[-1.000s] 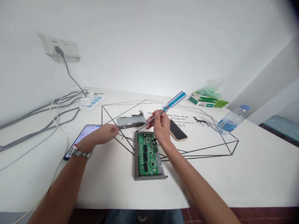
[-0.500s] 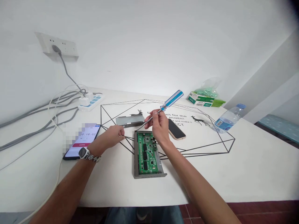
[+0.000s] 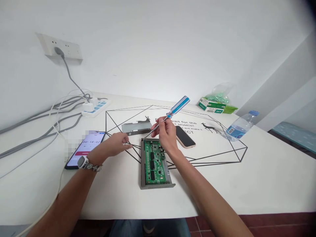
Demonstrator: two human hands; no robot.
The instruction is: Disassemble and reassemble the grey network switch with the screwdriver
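— Where do I stand with this?

— Your right hand (image 3: pixel 166 135) has its fingers closed round the shaft of the screwdriver (image 3: pixel 170 114), just below the blue handle. The tip slants down past your fingertips to the far left corner of the circuit board (image 3: pixel 154 163), which lies in its grey case (image 3: pixel 158 186) on the bench (image 3: pixel 118 184). It looks like you're working a corner screw.

— And my left hand (image 3: pixel 116 144)?

— It's just left of that corner, fingers curled together. I can't tell whether they pinch anything. The next move calls for seating the tip squarely and steadying the case.

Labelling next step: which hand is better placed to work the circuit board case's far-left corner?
Right, probably: right hand grips the screwdriver, tip at that corner; left hand rests beside the case.
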